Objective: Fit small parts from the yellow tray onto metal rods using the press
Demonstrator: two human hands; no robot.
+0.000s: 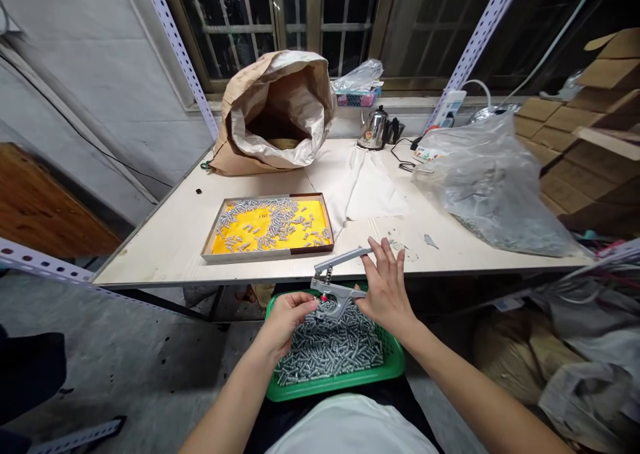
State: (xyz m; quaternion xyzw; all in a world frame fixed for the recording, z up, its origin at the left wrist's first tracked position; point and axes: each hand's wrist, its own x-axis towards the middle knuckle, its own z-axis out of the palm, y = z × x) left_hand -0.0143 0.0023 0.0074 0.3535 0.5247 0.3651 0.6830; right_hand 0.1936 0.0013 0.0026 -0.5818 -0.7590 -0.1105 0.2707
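My right hand (387,284) grips the handles of grey metal snap-fastener-style pliers (343,259), which have a coil spring and a red part at the jaw. The handles stand spread apart. At the jaw end, my left hand (290,317) is closed in a pinch beside the red part; whatever lies between thumb and finger is too small to make out. Below both hands a green plastic basket (335,389) sits at my lap, filled with small silver ribbed pieces (330,354) like springs or screws. On the table a shallow box (267,255) with a yellow bottom holds more small silver pieces.
A large brown paper sack (227,137) lies open-mouthed on the table (165,241). Behind are a metal kettle (374,129) and a small basket (357,97). A clear plastic bag (490,181) rests at right, near stacked cardboard boxes (580,161). White cloth (375,187) lies mid-table.
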